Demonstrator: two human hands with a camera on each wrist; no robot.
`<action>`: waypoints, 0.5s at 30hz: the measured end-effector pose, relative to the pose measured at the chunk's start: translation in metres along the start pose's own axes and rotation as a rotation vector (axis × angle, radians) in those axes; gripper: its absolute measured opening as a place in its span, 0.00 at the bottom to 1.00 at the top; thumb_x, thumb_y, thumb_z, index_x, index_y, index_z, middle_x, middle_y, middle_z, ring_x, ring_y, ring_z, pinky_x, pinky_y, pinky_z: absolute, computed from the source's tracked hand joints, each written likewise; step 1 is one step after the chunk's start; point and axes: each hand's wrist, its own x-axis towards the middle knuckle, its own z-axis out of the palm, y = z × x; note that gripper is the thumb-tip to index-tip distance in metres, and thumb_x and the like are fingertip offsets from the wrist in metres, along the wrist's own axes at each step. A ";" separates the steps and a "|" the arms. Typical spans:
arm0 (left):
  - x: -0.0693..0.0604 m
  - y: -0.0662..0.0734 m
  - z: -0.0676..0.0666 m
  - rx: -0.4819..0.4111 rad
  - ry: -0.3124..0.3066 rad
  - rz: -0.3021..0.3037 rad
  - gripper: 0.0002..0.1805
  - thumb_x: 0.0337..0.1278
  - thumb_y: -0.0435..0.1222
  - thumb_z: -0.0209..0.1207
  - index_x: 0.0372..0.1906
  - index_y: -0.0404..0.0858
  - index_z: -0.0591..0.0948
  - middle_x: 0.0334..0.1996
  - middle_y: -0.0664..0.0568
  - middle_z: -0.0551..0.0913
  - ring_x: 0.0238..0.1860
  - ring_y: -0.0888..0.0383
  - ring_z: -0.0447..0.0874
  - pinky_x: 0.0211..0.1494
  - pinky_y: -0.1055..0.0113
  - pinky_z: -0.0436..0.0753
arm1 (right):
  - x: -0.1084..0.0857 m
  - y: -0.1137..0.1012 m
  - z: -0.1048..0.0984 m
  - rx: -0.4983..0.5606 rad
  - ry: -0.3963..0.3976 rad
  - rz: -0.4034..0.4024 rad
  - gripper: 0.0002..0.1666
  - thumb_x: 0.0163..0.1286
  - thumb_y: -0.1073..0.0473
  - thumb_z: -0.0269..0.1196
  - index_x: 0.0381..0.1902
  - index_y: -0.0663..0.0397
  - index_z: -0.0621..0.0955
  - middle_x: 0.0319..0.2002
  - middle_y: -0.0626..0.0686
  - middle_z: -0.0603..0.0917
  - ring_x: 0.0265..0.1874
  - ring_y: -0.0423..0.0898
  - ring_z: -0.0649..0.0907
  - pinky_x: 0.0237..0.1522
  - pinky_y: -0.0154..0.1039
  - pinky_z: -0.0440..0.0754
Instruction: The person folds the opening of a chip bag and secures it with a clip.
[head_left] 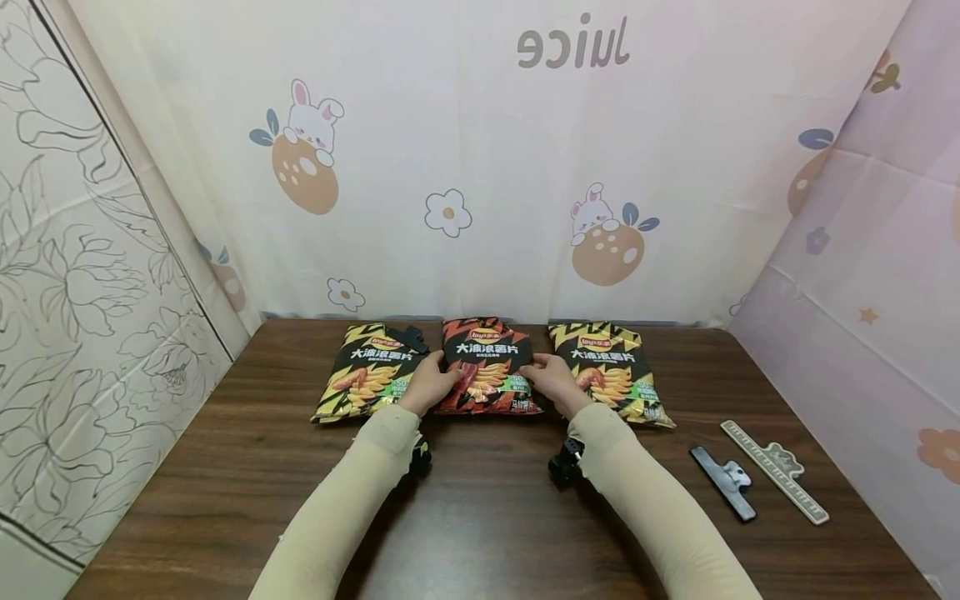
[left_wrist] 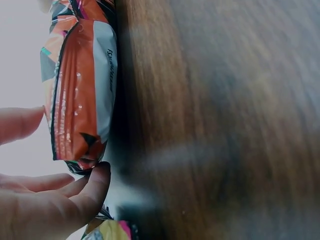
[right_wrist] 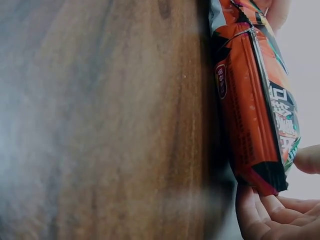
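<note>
Near the far edge of the tabletop [head_left: 480,517], I see the left hand [head_left: 431,383] and right hand [head_left: 556,380] pinching the red chip bag [head_left: 487,367]. Left wrist: its glossy end could slip from the fingertips [left_wrist: 102,172]. Right wrist: squeezing too hard might crush it.

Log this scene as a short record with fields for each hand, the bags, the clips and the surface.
Left hand: holds red bag by its left side
Right hand: holds its right side
Bags flanking it: left yellow bag, right yellow bag
Clips: black clip at left yellow bag's upper right; gray clip and longer white clip far right
Surface: brown table
</note>
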 end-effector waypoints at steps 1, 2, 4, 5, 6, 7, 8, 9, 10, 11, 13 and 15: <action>-0.001 0.001 -0.001 -0.005 -0.001 -0.002 0.39 0.68 0.43 0.56 0.76 0.33 0.55 0.75 0.38 0.57 0.75 0.41 0.56 0.72 0.44 0.64 | -0.001 0.000 0.000 -0.001 -0.001 -0.007 0.37 0.75 0.56 0.54 0.75 0.64 0.57 0.69 0.66 0.67 0.67 0.60 0.72 0.65 0.53 0.73; -0.001 0.001 -0.001 -0.008 -0.002 -0.005 0.39 0.68 0.43 0.56 0.76 0.33 0.55 0.75 0.38 0.57 0.75 0.41 0.56 0.72 0.44 0.64 | -0.001 0.000 0.000 -0.002 -0.002 -0.012 0.37 0.75 0.57 0.54 0.75 0.64 0.57 0.69 0.67 0.67 0.67 0.60 0.72 0.65 0.53 0.73; -0.002 0.001 -0.002 -0.015 -0.004 -0.006 0.39 0.68 0.43 0.56 0.76 0.34 0.55 0.75 0.38 0.57 0.75 0.41 0.56 0.72 0.44 0.64 | -0.002 0.000 0.000 -0.002 -0.001 -0.019 0.37 0.75 0.57 0.54 0.75 0.64 0.57 0.69 0.67 0.68 0.66 0.60 0.72 0.65 0.53 0.73; -0.002 0.001 -0.002 -0.016 -0.005 -0.006 0.39 0.68 0.43 0.56 0.76 0.34 0.55 0.75 0.38 0.58 0.75 0.41 0.57 0.72 0.44 0.65 | -0.003 0.000 0.000 -0.001 0.001 -0.021 0.37 0.75 0.57 0.54 0.75 0.64 0.57 0.68 0.68 0.68 0.66 0.60 0.73 0.64 0.53 0.73; -0.003 0.001 -0.003 -0.018 -0.007 -0.006 0.39 0.68 0.43 0.56 0.76 0.34 0.55 0.75 0.38 0.58 0.75 0.42 0.57 0.71 0.45 0.65 | -0.004 -0.001 0.000 0.001 0.004 -0.022 0.37 0.75 0.57 0.54 0.75 0.64 0.57 0.68 0.68 0.68 0.66 0.60 0.73 0.64 0.53 0.73; -0.003 0.001 -0.003 -0.021 -0.009 -0.005 0.39 0.68 0.43 0.56 0.76 0.34 0.55 0.75 0.39 0.58 0.74 0.42 0.58 0.71 0.45 0.66 | -0.004 -0.001 0.000 0.001 0.007 -0.022 0.36 0.75 0.58 0.55 0.75 0.64 0.57 0.68 0.68 0.69 0.65 0.60 0.73 0.64 0.53 0.74; -0.003 0.001 -0.003 -0.024 -0.011 -0.003 0.39 0.68 0.43 0.56 0.76 0.34 0.55 0.75 0.39 0.59 0.74 0.42 0.59 0.71 0.45 0.66 | -0.005 -0.001 0.000 0.003 0.011 -0.021 0.36 0.75 0.58 0.55 0.75 0.64 0.58 0.68 0.68 0.69 0.65 0.60 0.74 0.64 0.53 0.74; -0.003 0.001 -0.003 -0.029 -0.014 0.000 0.39 0.68 0.43 0.56 0.76 0.34 0.55 0.74 0.38 0.59 0.74 0.42 0.59 0.71 0.45 0.66 | -0.005 -0.001 -0.001 0.009 0.015 -0.021 0.36 0.75 0.58 0.56 0.75 0.64 0.58 0.67 0.68 0.69 0.64 0.60 0.74 0.63 0.53 0.74; -0.003 0.001 -0.004 -0.037 -0.015 0.001 0.39 0.68 0.43 0.56 0.76 0.34 0.55 0.74 0.38 0.59 0.74 0.42 0.59 0.71 0.45 0.66 | -0.006 -0.001 -0.001 0.011 0.017 -0.021 0.36 0.75 0.58 0.56 0.75 0.64 0.59 0.67 0.68 0.70 0.64 0.60 0.74 0.63 0.53 0.74; -0.003 0.001 -0.004 -0.045 -0.017 0.005 0.39 0.68 0.43 0.56 0.76 0.34 0.55 0.74 0.38 0.60 0.74 0.41 0.59 0.71 0.45 0.66 | -0.006 -0.001 -0.002 0.017 0.019 -0.021 0.36 0.74 0.58 0.56 0.74 0.64 0.59 0.67 0.68 0.69 0.64 0.60 0.75 0.63 0.53 0.75; -0.003 0.001 -0.004 -0.065 -0.023 0.009 0.39 0.68 0.43 0.57 0.76 0.34 0.55 0.74 0.38 0.60 0.74 0.41 0.59 0.70 0.45 0.66 | -0.007 -0.001 -0.003 0.029 0.018 -0.023 0.35 0.75 0.59 0.56 0.74 0.64 0.59 0.68 0.68 0.69 0.64 0.60 0.75 0.63 0.53 0.75; -0.004 0.001 -0.005 -0.072 -0.024 0.013 0.39 0.68 0.43 0.57 0.76 0.33 0.55 0.74 0.38 0.59 0.74 0.41 0.59 0.70 0.44 0.66 | -0.007 -0.001 -0.004 0.040 0.018 -0.023 0.34 0.75 0.59 0.55 0.74 0.64 0.60 0.68 0.68 0.68 0.64 0.60 0.75 0.63 0.53 0.75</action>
